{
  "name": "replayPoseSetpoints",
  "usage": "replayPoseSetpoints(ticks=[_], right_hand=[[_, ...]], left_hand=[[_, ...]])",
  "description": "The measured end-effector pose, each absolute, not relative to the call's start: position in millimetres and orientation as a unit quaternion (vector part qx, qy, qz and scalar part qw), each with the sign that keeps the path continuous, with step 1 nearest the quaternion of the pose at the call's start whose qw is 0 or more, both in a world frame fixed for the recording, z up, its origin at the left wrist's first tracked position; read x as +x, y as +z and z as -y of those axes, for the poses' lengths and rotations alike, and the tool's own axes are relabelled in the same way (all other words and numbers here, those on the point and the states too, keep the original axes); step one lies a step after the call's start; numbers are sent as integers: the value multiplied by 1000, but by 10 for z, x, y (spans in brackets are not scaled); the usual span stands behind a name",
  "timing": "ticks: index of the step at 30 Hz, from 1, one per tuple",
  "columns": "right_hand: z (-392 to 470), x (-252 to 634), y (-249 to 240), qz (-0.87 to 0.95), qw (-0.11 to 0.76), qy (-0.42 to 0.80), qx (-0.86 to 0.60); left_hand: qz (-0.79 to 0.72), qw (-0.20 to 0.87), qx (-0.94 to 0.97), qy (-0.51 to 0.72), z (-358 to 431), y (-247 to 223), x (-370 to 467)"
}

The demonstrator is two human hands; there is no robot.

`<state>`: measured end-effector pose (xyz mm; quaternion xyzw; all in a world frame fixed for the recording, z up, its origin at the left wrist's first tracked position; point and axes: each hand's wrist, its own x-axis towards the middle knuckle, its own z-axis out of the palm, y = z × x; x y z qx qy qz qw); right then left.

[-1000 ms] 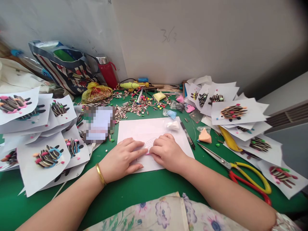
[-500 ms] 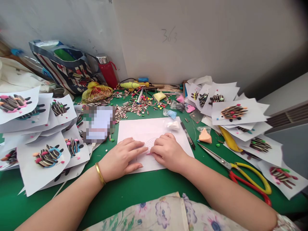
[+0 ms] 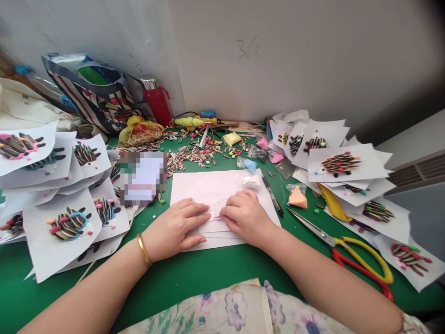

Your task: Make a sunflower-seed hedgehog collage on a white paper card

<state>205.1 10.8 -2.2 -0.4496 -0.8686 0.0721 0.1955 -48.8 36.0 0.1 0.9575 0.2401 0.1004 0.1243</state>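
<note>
While your right hand (image 3: 246, 215) curls over the small sheet (image 3: 213, 226), its fingertips bunched tight on a thin sliver of pink clay (image 3: 218, 216) at the edge of the printed hedgehog outline (image 3: 218, 206), your left hand (image 3: 175, 228) lies flat and spread, pinning the same sheet from the other side — it grips nothing, only presses. That small sheet rests on a larger white sheet (image 3: 208, 185) in the middle of the green table (image 3: 215, 269), right in front of you. Judging by the outline, this piece has barely begun: the dotted body is bare, with only that first trace of pink at its lower rim, and no seeds or coloured dots are on it. Finished hedgehog sheets are piled on both sides — a stack at your left (image 3: 66, 227) and another at your right (image 3: 342, 164) — so many are done already. Sunflower seeds (image 3: 194, 155) lie scattered behind the paper, bagged clay pieces (image 3: 297, 197) sit to the right, and scissors (image 3: 351, 253) lie near your right forearm.
</note>
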Motion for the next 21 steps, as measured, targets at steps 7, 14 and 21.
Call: replayPoseSetpoints(ticks=[7,14,21], right_hand=[[-156,1977,-69,847,208,42,-488],[-160,1935,-64,856,191,41,-478],[-133,1989,-29,837,204,26,-506]], left_hand=[[-238,136,954,118,-366,22,-473],[-239,131,957,99,-362,26,-465],[-249,131,954,107,-341,28,-452]])
